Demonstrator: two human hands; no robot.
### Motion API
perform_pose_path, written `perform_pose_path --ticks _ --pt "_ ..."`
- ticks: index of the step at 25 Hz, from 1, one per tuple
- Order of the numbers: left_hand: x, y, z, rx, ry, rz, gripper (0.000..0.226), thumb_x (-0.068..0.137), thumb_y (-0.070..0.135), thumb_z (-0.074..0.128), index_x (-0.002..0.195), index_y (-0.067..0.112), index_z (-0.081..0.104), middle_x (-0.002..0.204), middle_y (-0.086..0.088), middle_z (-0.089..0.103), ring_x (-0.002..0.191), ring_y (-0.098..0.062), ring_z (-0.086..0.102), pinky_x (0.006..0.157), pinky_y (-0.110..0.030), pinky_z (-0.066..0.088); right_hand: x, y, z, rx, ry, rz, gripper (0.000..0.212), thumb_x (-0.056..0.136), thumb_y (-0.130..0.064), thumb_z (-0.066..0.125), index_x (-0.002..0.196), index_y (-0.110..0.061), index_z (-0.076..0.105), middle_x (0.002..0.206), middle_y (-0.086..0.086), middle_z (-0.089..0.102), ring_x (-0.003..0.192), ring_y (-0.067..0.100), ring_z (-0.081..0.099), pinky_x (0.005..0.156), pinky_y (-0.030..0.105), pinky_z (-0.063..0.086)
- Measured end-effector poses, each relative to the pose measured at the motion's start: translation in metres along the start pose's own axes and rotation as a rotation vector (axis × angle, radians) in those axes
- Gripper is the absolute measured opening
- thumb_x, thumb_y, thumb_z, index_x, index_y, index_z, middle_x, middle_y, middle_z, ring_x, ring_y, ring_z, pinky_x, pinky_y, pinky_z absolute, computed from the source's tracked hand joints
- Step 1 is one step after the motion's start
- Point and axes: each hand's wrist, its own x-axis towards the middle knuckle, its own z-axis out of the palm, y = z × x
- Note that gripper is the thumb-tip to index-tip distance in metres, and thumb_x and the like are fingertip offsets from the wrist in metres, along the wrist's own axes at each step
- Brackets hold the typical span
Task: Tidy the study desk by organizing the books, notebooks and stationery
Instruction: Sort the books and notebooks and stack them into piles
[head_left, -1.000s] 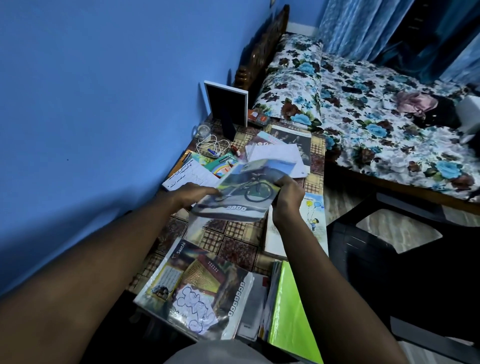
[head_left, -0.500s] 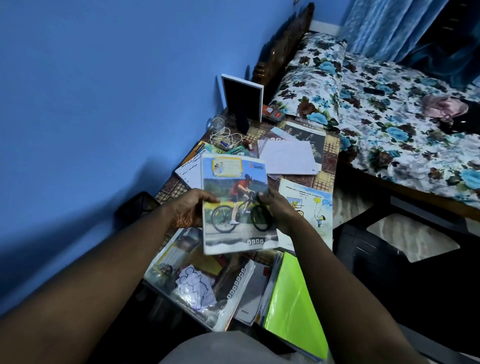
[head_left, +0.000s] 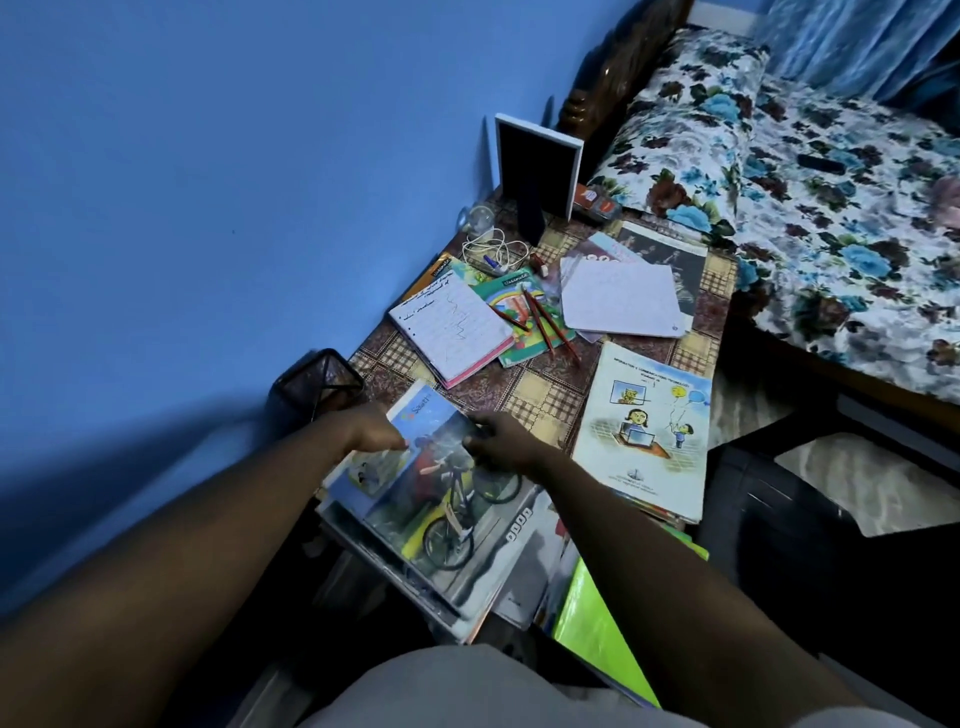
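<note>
A book with a cyclist on its cover (head_left: 441, 499) lies on top of a pile of books at the desk's near left corner. My left hand (head_left: 371, 428) grips its far left edge and my right hand (head_left: 498, 441) grips its far right edge. Further back lie an open lined notebook (head_left: 452, 327), a green rainbow-cover book (head_left: 519, 306) with red pencils (head_left: 540, 322) across it, loose white papers (head_left: 621, 299) and an illustrated textbook (head_left: 647, 431) at the right. A bright green folder (head_left: 597, 618) sticks out at the near edge.
A black mesh pen holder (head_left: 317, 387) stands by the blue wall. A white-framed board (head_left: 537, 166) stands at the desk's far end, with a white cable (head_left: 491, 249) in front. A bed with a floral sheet (head_left: 810, 208) and a dark chair (head_left: 789, 514) lie to the right.
Both hands have brought the cyclist book down from the air in front of me onto the pile at the near left corner. The camera now looks further down.
</note>
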Motion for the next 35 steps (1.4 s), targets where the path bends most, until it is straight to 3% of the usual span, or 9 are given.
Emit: perform_pose_path --ticks 5,9,11,16,19,25,29,32,35 --pt "-0.005 0.013 0.001 0.338 -0.014 -0.009 0.062 0.09 0.033 0.064 0.134 -0.007 0.045 0.133 -0.024 0.053 0.113 -0.035 0.059 0.077 -0.033 0.049 0.018 -0.002 0.017 -0.431 0.026 0.058 0.028 0.089 -0.026 0.066 0.108 -0.005 0.068 0.106 0.015 0.068 0.094 0.026 0.062 0.073 0.026 0.042" --pt "0.017 0.037 -0.016 0.421 0.177 0.135 0.038 0.089 0.031 0.062 0.116 0.004 0.057 0.122 -0.018 0.06 0.107 -0.032 0.06 0.074 -0.031 0.045 0.052 -0.003 0.009 -0.575 0.128 0.189 0.046 0.091 -0.047 0.058 0.058 -0.014 0.056 0.062 0.005 0.054 0.06 0.021 0.051 0.056 0.025 0.037" --pt "0.019 0.048 -0.018 0.409 0.317 0.196 0.024 0.086 0.028 0.062 0.097 0.006 0.058 0.104 -0.013 0.065 0.091 -0.029 0.062 0.068 -0.03 0.044 0.059 0.004 0.002 -0.329 0.22 0.237 0.044 0.092 -0.036 0.06 0.055 -0.012 0.054 0.057 0.005 0.053 0.054 0.019 0.048 0.057 0.027 0.04" --pt "0.054 0.052 -0.037 0.107 0.348 0.273 0.017 0.08 0.022 0.065 0.093 0.011 0.065 0.091 -0.005 0.068 0.084 -0.024 0.064 0.076 -0.037 0.056 0.101 0.01 -0.006 0.645 0.45 0.445 0.022 0.086 0.0 0.061 0.108 0.0 0.063 0.088 0.012 0.058 0.075 0.022 0.054 0.067 0.034 0.046" --pt "0.084 0.051 -0.05 -0.025 0.345 0.34 0.017 0.08 0.015 0.064 0.097 0.013 0.065 0.096 -0.006 0.068 0.088 -0.024 0.064 0.08 -0.038 0.056 0.134 0.0 -0.006 0.98 0.526 0.511 0.014 0.089 0.003 0.058 0.086 -0.01 0.055 0.072 0.007 0.052 0.048 0.015 0.051 0.049 0.027 0.041" --pt "0.119 0.056 -0.057 -0.273 0.229 0.335 0.043 0.087 0.017 0.064 0.128 0.013 0.052 0.127 -0.009 0.058 0.11 -0.024 0.058 0.083 -0.028 0.047 0.178 -0.018 -0.002 1.176 0.61 0.654 0.021 0.081 -0.016 0.075 0.088 -0.006 0.058 0.069 0.009 0.059 0.052 0.021 0.056 0.042 0.021 0.042" --pt "0.127 0.053 -0.049 -0.377 0.143 0.353 0.064 0.089 0.028 0.065 0.143 0.014 0.036 0.14 -0.006 0.047 0.126 -0.019 0.048 0.096 -0.032 0.047 0.189 -0.032 -0.007 0.95 0.616 0.569 0.018 0.09 -0.014 0.066 0.082 -0.004 0.054 0.07 0.013 0.055 0.052 0.022 0.054 0.051 0.028 0.044" --pt "0.13 0.053 -0.044 -0.645 0.222 0.231 0.076 0.082 0.035 0.07 0.143 0.012 0.031 0.143 -0.014 0.045 0.12 -0.031 0.056 0.09 -0.051 0.054 0.172 -0.036 -0.012 0.928 0.661 0.391 0.029 0.089 0.0 0.062 0.114 -0.001 0.047 0.1 0.016 0.06 0.071 0.024 0.06 0.063 0.033 0.051" --pt "0.121 0.062 -0.038 -0.952 0.261 0.124 0.058 0.083 0.027 0.072 0.13 0.005 0.047 0.126 -0.012 0.062 0.104 -0.027 0.066 0.089 -0.048 0.055 0.131 -0.027 -0.015 1.079 0.572 0.275 0.048 0.087 0.007 0.061 0.129 -0.004 0.043 0.116 0.015 0.064 0.084 0.027 0.068 0.063 0.035 0.056"
